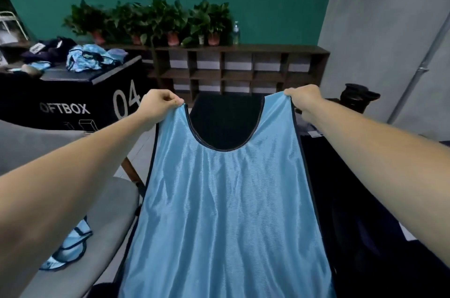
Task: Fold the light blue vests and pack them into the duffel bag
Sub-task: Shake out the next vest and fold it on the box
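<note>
A light blue vest [229, 200] with dark trim and a scooped neck hangs spread flat at centre, each shoulder strap pinched by the left hand [158, 107] and right hand [304, 100]. A second vest [65, 249] lies crumpled near left; a heap of vests [87, 60] sits far left.

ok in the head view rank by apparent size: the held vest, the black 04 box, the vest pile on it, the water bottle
1. held vest, inflated by being nearest the camera
2. black box
3. vest pile
4. water bottle
</note>
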A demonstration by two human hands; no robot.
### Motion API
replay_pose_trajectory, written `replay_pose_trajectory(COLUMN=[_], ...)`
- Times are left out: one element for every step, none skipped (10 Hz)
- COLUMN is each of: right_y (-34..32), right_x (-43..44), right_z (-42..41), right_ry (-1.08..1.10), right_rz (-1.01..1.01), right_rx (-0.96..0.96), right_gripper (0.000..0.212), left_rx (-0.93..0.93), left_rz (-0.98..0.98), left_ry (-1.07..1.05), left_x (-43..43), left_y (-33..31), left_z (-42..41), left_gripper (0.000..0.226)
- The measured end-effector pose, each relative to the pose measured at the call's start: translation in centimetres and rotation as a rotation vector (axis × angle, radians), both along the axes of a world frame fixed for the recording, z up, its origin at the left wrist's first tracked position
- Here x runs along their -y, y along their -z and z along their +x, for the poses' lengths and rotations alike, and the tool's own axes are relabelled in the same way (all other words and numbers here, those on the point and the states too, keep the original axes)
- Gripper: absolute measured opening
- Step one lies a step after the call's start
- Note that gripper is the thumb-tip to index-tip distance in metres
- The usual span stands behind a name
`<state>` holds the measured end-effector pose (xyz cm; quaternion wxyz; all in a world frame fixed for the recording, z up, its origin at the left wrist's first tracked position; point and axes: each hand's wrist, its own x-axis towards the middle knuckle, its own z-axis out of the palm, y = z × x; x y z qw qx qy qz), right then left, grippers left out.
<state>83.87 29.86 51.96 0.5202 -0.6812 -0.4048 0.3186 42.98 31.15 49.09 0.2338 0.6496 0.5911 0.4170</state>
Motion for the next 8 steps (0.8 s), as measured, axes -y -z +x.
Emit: replay_pose_trajectory(right_y=[2.4, 4.7, 6.8, 8.2, 9.0, 10.0, 10.4, 11.2], right_x=[-2.8, -5.0, -6.8, -8.6, -9.9, -11.0, -11.7, -12.2], right_z=[0.5, 1.2, 1.7, 2.1, 3.1, 4.2, 4.2, 4.1], right_ry=[0.034, 0.071, 0.105, 0.129, 0.075, 0.043, 0.023, 0.059], right_rz=[-0.048, -0.073, -0.099, -0.117, -0.161, -0.188, -0.213, -0.193], right_rx=[0.014, 0.033, 0.029, 0.055, 0.178, 0.306, 0.363, 0.292], right_gripper=[0.032, 0.024, 0.037, 0.045, 0.02, 0.028, 0.036, 0.036], left_rx=[-0.01, -0.034, -0.063, -0.077, -0.061, -0.058, -0.074, -0.091], left_rz=[-0.024, -0.046, -0.057, -0.063, -0.086, -0.087, -0.066, -0.053], left_ry=[-0.002, 0.012, 0.005, 0.002, 0.006, -0.004, -0.028, -0.023], left_x=[-3.3, -6.0, -8.2, -10.1, -11.6, -12.5, -13.3, -13.7], left_y=[2.4, 4.3, 6.1, 7.6, 8.9, 9.6, 10.1, 10.5], left_z=[0.7, 1.3, 1.9, 2.2, 2.6, 3.4, 4.0, 4.5], left_gripper=[0.017, 0.015, 0.018, 0.02, 0.024, 0.027, 0.028, 0.026])
